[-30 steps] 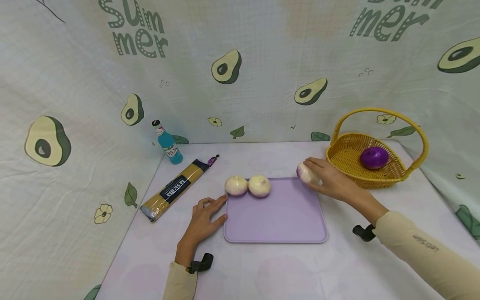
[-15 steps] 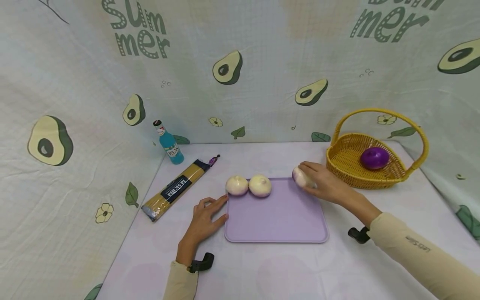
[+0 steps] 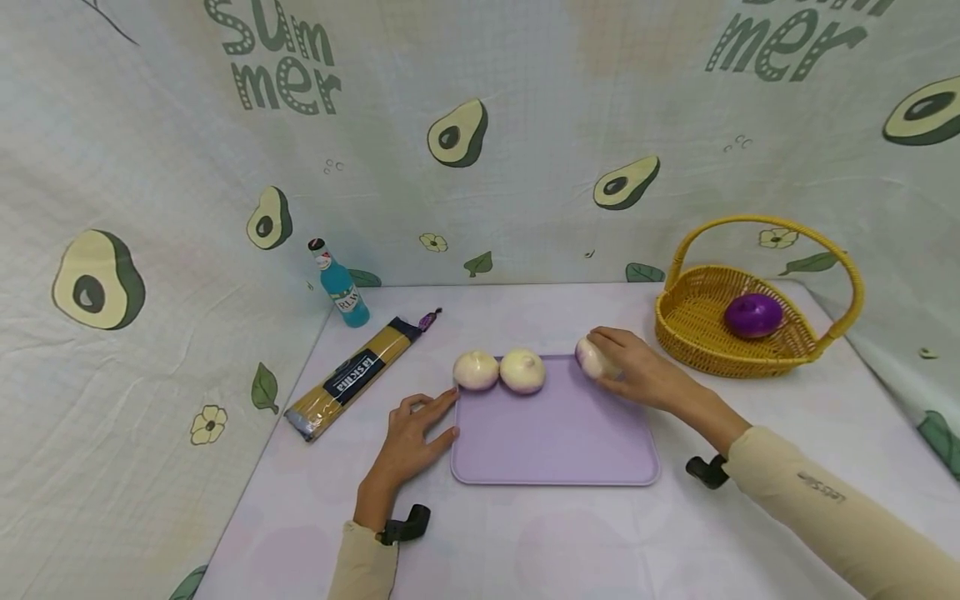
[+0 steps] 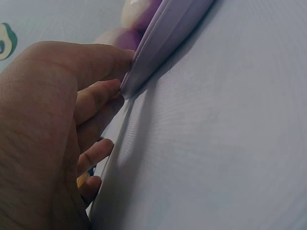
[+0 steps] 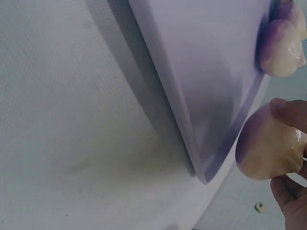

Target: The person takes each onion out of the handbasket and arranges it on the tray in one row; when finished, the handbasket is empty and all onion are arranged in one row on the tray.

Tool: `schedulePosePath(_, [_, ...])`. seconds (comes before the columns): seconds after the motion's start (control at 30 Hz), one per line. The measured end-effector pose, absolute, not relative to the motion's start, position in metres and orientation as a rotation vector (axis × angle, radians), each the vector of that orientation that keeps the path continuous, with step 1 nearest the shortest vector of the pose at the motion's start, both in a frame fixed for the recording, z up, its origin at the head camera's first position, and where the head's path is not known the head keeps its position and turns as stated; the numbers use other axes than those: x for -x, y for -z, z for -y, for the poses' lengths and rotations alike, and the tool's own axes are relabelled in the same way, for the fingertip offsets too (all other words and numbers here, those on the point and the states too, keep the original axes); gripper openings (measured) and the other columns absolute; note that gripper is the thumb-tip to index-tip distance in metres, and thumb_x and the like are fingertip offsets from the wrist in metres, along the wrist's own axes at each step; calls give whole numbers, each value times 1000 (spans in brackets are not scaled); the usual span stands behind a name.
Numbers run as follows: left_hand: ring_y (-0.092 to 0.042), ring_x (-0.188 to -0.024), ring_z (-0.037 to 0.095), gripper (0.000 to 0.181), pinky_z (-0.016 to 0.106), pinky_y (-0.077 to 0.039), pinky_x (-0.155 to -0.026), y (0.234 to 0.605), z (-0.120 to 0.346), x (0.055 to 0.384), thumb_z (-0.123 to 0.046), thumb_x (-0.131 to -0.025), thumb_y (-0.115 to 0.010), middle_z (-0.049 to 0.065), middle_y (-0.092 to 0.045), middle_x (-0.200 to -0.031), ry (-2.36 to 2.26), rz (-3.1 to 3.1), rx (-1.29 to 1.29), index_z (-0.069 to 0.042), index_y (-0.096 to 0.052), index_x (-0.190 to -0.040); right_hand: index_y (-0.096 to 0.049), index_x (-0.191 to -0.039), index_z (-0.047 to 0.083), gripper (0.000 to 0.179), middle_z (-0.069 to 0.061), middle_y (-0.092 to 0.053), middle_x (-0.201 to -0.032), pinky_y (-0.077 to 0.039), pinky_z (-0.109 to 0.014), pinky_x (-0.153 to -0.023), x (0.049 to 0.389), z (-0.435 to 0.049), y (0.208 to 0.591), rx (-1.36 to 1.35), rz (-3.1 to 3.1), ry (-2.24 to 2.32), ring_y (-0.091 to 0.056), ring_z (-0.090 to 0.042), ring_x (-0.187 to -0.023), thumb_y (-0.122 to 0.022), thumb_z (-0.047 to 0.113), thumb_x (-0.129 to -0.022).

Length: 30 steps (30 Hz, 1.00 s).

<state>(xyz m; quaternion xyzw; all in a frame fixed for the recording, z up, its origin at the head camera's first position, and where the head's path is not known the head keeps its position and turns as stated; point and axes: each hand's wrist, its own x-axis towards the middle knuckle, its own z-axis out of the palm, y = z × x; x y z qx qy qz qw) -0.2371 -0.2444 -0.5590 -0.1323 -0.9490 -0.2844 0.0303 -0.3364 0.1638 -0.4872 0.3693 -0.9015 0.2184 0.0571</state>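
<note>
My right hand (image 3: 637, 367) grips a white-and-purple onion (image 3: 592, 357) above the back right corner of the lilac tray (image 3: 555, 450). The right wrist view has this onion (image 5: 266, 143) between thumb and fingers, just off the tray's corner. Two similar onions, a left one (image 3: 476, 371) and a right one (image 3: 522, 372), sit side by side at the tray's back left. My left hand (image 3: 411, 440) rests at the tray's left edge, its fingers loosely spread. Up close in the left wrist view, fingertips touch the tray's rim (image 4: 158, 43).
A yellow wicker basket (image 3: 697, 354) with a tall handle stands at the back right, holding a purple onion (image 3: 753, 316). Along the left lie a pack of spaghetti (image 3: 352, 379) and a small purple wrapped item (image 3: 429, 319). Behind them is a blue bottle (image 3: 342, 287).
My right hand has moved left with the onion, from the tray's back right corner to slightly inside it. The left hand keeps its place at the tray's edge.
</note>
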Motion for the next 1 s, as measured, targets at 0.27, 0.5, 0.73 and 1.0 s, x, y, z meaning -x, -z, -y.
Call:
schedulePosePath(0.27, [-37,-130,22,60,48,-21,-104,559,245,237,-47,-95,-62,-14,-43,-153,880,2917,413,-32,-46,-151,-46,-141,-11,71,-31,-45,-143,-36,-57,-107,336,-155,489,-1135,2735,-676,-44,-46,-130,-81,9,-83])
schedulePosePath(0.5, [-36,-131,21,61,47,-21,-104,562,247,239,-49,-95,-61,-17,-41,-154,874,2927,421,-33,-45,-152,-46,-141,-11,71,-30,-45,-143,-36,-56,-107,335,-149,491,-1145,2745,-695,-43,-46,-131,-81,9,-83])
schedulePosePath(0.73, [-35,-132,21,61,46,-21,-103,562,246,239,-48,-96,-61,-14,-42,-154,864,2938,416,-32,-44,-152,-47,-142,-10,71,-31,-46,-143,-37,-56,-106,336,-144,494,-1172,2727,-684,-44,-46,-131,-82,11,-83])
schedulePosePath(1.0, [-36,-131,21,61,47,-22,-103,562,246,239,-48,-96,-61,-15,-41,-154,864,2932,420,-33,-44,-152,-48,-142,-9,71,-30,-46,-143,-37,-55,-106,337,-139,498,-1200,2713,-685,-45,-45,-130,-82,11,-83])
